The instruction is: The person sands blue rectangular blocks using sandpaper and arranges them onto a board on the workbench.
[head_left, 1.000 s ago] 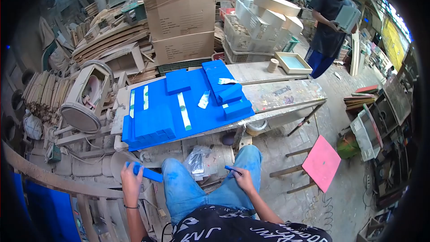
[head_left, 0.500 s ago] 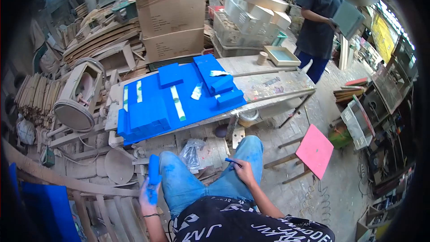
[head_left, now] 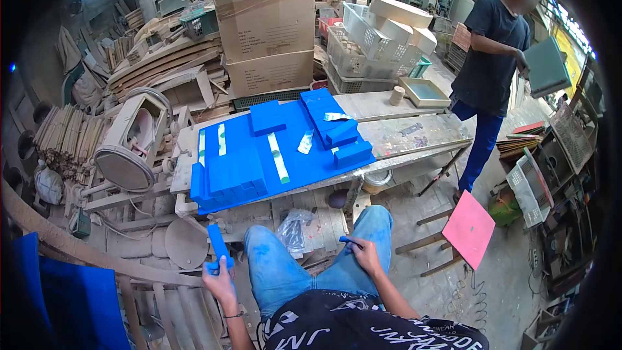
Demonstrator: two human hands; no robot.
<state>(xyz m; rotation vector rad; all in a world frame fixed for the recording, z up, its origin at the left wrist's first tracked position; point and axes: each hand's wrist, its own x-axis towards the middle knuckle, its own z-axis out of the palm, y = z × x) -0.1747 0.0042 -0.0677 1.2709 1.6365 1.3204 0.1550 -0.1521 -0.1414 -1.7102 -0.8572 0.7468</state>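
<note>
My left hand (head_left: pixel 220 280) is closed around a blue rectangular block (head_left: pixel 217 240), held upright and slightly tilted beside my left knee. My right hand (head_left: pixel 366 255) rests over my right thigh, its fingers pinching a small, thin blue piece (head_left: pixel 347 240) whose kind I cannot make out. In front of me a blue board (head_left: pixel 253 149) lies on the bench, with pale strips showing on it. Several blue blocks (head_left: pixel 236 178) are lined up at its near left corner. More blue pieces (head_left: pixel 353 154) sit at the right end, and a blue square block (head_left: pixel 267 116) lies at the back.
The worn bench (head_left: pixel 421 133) carries a shallow tray (head_left: pixel 424 93). Cardboard boxes (head_left: pixel 265 26) and white crates (head_left: pixel 359 52) stand behind it. A person (head_left: pixel 489 58) holds a grey-green panel (head_left: pixel 547 68) at right. A pink-topped stool (head_left: pixel 468 230) stands nearby; blue panels (head_left: pixel 81 301) lean at lower left.
My left hand has turned the blue block, which now leans the other way. The right hand keeps its pinch. My view has shifted slightly, and the person at right has stepped, carrying the panel.
</note>
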